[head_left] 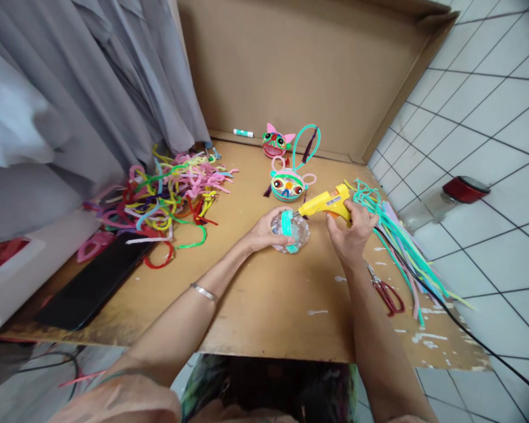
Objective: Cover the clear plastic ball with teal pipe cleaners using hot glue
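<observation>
My left hand [268,231] is closed round a clear, faceted plastic ball [300,234] with a band of teal pipe cleaner [287,226] wrapped over it. In my right hand [353,230] is a yellow hot glue gun [328,203], its trigger under my fingers. The gun's nozzle points left, close to the teal band; whether it touches cannot be made out. Just beyond the ball sits a decorated animal-face ball [287,187] with pink loop ears and a teal handle loop [307,147]. Behind it is a red-faced one [275,143] with pink pointed ears.
A tangled heap of coloured pipe cleaners [176,182] and a black flat tray-like thing [97,282] lie left. Red-handled scissors [387,292], straight pipe cleaners [417,258] and the gun's black cord [441,299] are right. A glue stick [243,133] lies by the cardboard [291,70].
</observation>
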A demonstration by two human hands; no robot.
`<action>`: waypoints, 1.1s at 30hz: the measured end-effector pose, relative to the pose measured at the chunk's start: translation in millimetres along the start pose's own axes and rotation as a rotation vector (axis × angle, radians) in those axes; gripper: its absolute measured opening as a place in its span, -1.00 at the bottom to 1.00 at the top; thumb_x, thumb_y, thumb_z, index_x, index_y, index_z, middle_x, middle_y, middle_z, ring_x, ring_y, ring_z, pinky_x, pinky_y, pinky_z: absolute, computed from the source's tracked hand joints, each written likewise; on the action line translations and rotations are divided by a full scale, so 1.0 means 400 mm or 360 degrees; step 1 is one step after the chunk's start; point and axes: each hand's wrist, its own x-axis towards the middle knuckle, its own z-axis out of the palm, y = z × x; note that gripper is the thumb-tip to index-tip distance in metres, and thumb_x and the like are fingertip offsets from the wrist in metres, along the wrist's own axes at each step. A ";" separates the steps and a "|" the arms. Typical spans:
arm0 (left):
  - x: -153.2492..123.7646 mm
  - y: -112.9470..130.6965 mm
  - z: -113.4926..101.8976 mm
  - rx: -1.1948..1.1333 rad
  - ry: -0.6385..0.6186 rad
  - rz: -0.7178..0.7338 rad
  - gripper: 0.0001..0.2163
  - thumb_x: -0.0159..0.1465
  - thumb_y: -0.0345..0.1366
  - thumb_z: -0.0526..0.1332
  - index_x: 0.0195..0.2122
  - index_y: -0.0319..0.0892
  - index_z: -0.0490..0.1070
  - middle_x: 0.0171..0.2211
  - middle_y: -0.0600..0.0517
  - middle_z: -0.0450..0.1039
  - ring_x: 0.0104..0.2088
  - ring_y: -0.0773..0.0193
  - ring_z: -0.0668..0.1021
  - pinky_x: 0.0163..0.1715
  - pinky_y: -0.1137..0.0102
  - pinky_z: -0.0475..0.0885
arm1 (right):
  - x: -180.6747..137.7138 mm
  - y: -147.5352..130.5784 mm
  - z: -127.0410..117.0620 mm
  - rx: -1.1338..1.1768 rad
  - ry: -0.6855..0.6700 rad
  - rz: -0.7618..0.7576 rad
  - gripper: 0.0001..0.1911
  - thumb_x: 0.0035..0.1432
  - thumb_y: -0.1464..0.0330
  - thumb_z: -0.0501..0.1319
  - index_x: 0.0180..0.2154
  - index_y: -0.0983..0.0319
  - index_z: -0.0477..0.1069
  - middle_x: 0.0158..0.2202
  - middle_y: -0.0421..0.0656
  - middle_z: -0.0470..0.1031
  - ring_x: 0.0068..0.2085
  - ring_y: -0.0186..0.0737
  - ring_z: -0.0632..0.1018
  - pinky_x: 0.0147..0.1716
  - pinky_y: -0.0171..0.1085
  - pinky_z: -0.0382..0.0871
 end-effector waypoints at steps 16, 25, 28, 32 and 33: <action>0.001 0.000 -0.003 0.0051 -0.0014 0.0046 -0.21 -0.21 -0.20 0.54 0.09 -0.20 0.35 0.01 -0.12 0.45 -0.09 0.08 0.54 -0.20 0.35 0.48 | 0.006 0.006 -0.009 -0.0030 -0.0050 -0.0065 -0.67 0.16 0.15 0.17 -0.09 0.19 0.37 -0.18 -0.07 0.54 -0.12 -0.03 0.51 0.01 -0.01 0.18; 0.002 -0.003 -0.005 0.0068 -0.0026 0.0064 -0.20 -0.22 -0.20 0.54 0.10 -0.21 0.34 0.02 -0.13 0.45 -0.06 0.06 0.54 -0.11 0.30 0.48 | 0.011 -0.003 -0.021 -0.0037 -0.0104 -0.0055 -0.63 0.19 0.11 0.14 -0.08 0.19 0.37 -0.16 -0.06 0.55 -0.13 -0.04 0.50 -0.03 -0.05 0.18; -0.001 -0.003 -0.004 0.0064 -0.0030 0.0042 -0.19 -0.20 -0.20 0.54 0.12 -0.19 0.33 0.00 -0.12 0.47 -0.09 0.07 0.55 -0.15 0.29 0.51 | 0.011 -0.002 -0.021 -0.0038 -0.0092 -0.0083 -0.64 0.19 0.12 0.14 -0.08 0.19 0.37 -0.17 -0.05 0.55 -0.13 -0.04 0.50 -0.03 -0.06 0.18; -0.004 0.002 -0.003 0.0098 -0.0002 0.0082 -0.20 -0.19 -0.19 0.54 0.11 -0.20 0.33 -0.03 -0.10 0.48 -0.06 0.05 0.55 -0.06 0.23 0.50 | 0.010 0.002 -0.019 -0.0031 -0.0052 -0.0129 -0.65 0.20 0.13 0.15 -0.07 0.20 0.38 -0.17 -0.05 0.55 -0.14 -0.04 0.50 -0.05 -0.07 0.18; -0.004 0.004 -0.002 0.0111 -0.0004 0.0087 -0.20 -0.19 -0.19 0.54 0.11 -0.20 0.33 -0.03 -0.10 0.48 -0.05 0.04 0.54 -0.03 0.21 0.50 | 0.010 0.002 -0.018 -0.0025 -0.0043 -0.0132 -0.65 0.20 0.14 0.16 -0.07 0.20 0.38 -0.17 -0.05 0.55 -0.14 -0.04 0.50 -0.05 -0.07 0.18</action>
